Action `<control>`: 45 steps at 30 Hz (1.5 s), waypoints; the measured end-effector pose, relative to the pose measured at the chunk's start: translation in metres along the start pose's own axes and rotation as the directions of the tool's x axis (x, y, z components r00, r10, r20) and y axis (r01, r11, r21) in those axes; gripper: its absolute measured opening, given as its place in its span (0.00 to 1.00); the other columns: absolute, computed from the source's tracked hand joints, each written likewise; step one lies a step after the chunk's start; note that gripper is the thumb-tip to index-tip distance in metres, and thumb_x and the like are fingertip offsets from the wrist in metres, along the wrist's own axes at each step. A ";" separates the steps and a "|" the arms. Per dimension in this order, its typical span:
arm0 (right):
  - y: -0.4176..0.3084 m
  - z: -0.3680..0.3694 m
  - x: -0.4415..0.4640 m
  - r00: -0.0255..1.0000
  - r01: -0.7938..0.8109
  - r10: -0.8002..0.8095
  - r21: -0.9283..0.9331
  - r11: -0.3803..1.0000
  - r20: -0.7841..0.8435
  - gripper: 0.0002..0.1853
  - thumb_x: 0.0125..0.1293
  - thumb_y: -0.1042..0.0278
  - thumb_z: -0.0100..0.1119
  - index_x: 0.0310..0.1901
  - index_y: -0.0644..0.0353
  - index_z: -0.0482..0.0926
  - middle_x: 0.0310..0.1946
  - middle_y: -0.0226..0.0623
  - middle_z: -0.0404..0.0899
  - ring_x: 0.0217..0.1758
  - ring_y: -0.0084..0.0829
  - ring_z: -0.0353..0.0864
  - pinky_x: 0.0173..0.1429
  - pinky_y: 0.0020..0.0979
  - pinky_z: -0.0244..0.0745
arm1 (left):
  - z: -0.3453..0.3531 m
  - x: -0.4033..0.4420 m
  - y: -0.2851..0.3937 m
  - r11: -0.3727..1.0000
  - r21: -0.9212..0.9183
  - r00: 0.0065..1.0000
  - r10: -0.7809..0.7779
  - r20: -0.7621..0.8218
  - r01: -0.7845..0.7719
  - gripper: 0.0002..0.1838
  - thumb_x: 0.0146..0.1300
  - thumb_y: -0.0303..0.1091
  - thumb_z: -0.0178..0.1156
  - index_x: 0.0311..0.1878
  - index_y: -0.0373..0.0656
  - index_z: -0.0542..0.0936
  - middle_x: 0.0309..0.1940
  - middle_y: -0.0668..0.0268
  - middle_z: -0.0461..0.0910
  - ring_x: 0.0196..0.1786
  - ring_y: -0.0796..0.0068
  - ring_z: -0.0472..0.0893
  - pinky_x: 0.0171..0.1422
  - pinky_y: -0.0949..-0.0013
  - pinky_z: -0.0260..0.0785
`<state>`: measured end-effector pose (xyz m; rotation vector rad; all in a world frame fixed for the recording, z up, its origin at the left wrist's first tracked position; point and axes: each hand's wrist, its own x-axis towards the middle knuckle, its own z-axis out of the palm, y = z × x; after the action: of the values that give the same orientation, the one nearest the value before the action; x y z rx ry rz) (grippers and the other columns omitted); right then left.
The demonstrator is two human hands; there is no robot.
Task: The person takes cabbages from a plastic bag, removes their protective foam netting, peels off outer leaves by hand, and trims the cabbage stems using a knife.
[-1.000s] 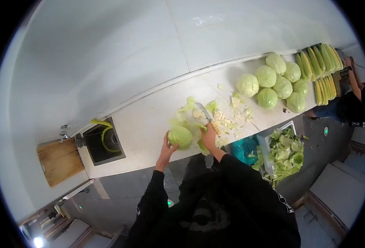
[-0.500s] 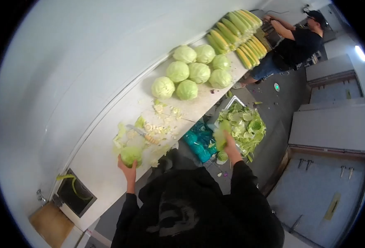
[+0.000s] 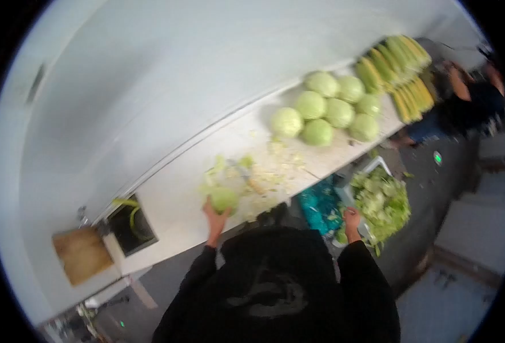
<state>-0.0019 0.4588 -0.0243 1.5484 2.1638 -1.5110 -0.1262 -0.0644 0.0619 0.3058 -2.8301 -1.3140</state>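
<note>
As the cabbage [image 3: 225, 199] might roll, my left hand [image 3: 215, 216] grips it, fingers spread, near the bench's [image 3: 175, 204] front edge; my right hand's [image 3: 352, 217] fingers blur, state untellable.

A sink [image 3: 128, 237] and corn [image 3: 398, 60] suggest a kitchen.

Looks forward and down from the wearer's head, over the chest [image 3: 269, 268] to a counter [image 3: 175, 200] close below. Faces a pale wall [image 3: 195, 74] beyond, tilted enough to slant the counter up rightward. Takes in a wide, round field, dark at the corners.
</note>
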 end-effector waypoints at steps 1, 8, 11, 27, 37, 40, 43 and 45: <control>-0.033 0.023 -0.013 0.988 0.093 -0.097 0.038 0.995 0.122 0.14 0.63 0.68 0.61 0.50 0.62 0.77 0.33 0.35 0.81 0.31 0.26 0.80 0.35 0.28 0.75 | 0.012 0.002 -0.011 1.000 0.029 0.998 0.002 -0.058 0.000 0.47 0.54 0.43 0.70 0.72 0.38 0.57 0.67 0.47 0.57 0.68 0.50 0.55 0.71 0.53 0.53; -0.174 0.198 -0.104 0.462 0.444 -0.431 0.218 0.869 0.775 0.17 0.66 0.61 0.61 0.51 0.62 0.76 0.39 0.37 0.81 0.35 0.27 0.82 0.38 0.28 0.77 | 0.000 -0.002 0.012 0.965 -0.198 0.971 -0.201 -0.126 0.174 0.29 0.65 0.44 0.60 0.64 0.38 0.65 0.56 0.46 0.70 0.61 0.54 0.67 0.65 0.57 0.60; -0.199 0.238 -0.157 0.172 0.857 -0.631 0.201 0.474 0.757 0.23 0.63 0.62 0.63 0.58 0.60 0.72 0.54 0.48 0.74 0.53 0.41 0.79 0.56 0.36 0.75 | -0.014 -0.005 0.021 0.933 -0.179 0.944 -0.326 -0.049 0.313 0.28 0.65 0.43 0.60 0.63 0.40 0.67 0.50 0.47 0.74 0.51 0.57 0.75 0.56 0.57 0.68; -0.202 0.264 -0.222 -0.063 0.967 -0.689 0.215 0.136 0.722 0.22 0.57 0.73 0.61 0.54 0.63 0.71 0.49 0.47 0.71 0.54 0.49 0.71 0.58 0.42 0.69 | 0.013 -0.029 -0.027 0.854 -0.351 0.917 -0.397 0.035 0.383 0.34 0.66 0.46 0.59 0.72 0.52 0.60 0.46 0.43 0.72 0.44 0.58 0.73 0.50 0.60 0.69; -0.206 0.273 -0.232 0.039 0.951 -0.777 0.216 0.223 0.628 0.13 0.55 0.73 0.65 0.42 0.61 0.75 0.37 0.41 0.74 0.46 0.45 0.74 0.49 0.40 0.71 | 0.011 -0.031 -0.024 0.856 -0.379 0.929 -0.370 0.026 0.352 0.34 0.64 0.44 0.62 0.70 0.48 0.62 0.47 0.46 0.72 0.45 0.59 0.75 0.48 0.62 0.72; -0.197 0.282 -0.238 0.206 0.895 -0.775 0.205 0.397 0.597 0.11 0.56 0.73 0.65 0.40 0.60 0.76 0.33 0.40 0.75 0.42 0.42 0.76 0.46 0.38 0.72 | 0.010 -0.032 -0.025 0.840 -0.430 0.936 -0.351 0.031 0.330 0.35 0.62 0.43 0.64 0.70 0.48 0.63 0.47 0.47 0.72 0.42 0.62 0.77 0.42 0.65 0.75; -0.195 0.289 -0.238 0.381 0.775 -0.662 0.168 0.610 0.646 0.08 0.57 0.73 0.64 0.38 0.60 0.77 0.32 0.40 0.76 0.40 0.40 0.77 0.43 0.36 0.72 | 0.001 -0.032 -0.015 0.795 -0.473 0.917 -0.389 0.083 0.380 0.35 0.62 0.41 0.65 0.70 0.48 0.62 0.47 0.48 0.72 0.43 0.64 0.78 0.38 0.67 0.76; -0.199 0.286 -0.238 0.348 0.788 -0.633 0.149 0.597 0.692 0.06 0.57 0.73 0.63 0.36 0.60 0.78 0.33 0.41 0.76 0.39 0.40 0.77 0.42 0.36 0.73 | -0.004 -0.033 -0.005 0.765 -0.497 0.904 -0.411 0.116 0.411 0.35 0.62 0.40 0.64 0.70 0.48 0.61 0.48 0.48 0.72 0.44 0.64 0.79 0.36 0.68 0.77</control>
<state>-0.1632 0.0868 0.0928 -0.2397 2.4178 -1.5420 -0.0927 -0.0652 0.0631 0.9432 -2.3434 -2.0727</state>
